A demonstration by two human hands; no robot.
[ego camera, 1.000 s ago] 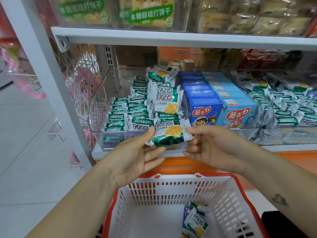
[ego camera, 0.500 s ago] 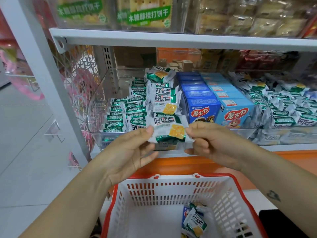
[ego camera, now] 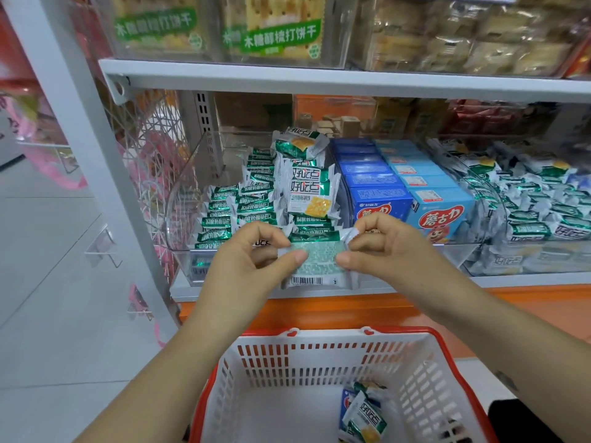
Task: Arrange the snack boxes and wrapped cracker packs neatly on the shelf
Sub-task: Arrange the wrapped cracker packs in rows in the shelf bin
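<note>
The left hand (ego camera: 252, 251) and right hand (ego camera: 380, 247) pinch the ends of a green-and-white foil-wrapped cracker pack (ego camera: 315, 266) at the front of the clear plastic bin (ego camera: 188, 187), so placing seems underway, and the next move calls for slotting it among the matching rows.

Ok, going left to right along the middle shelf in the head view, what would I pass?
Neat rows of green-and-white wrapped cracker packs → dark blue cardboard snack boxes → light blue cardboard snack boxes → loose heap of green-and-white wrapped cracker packs.
</note>
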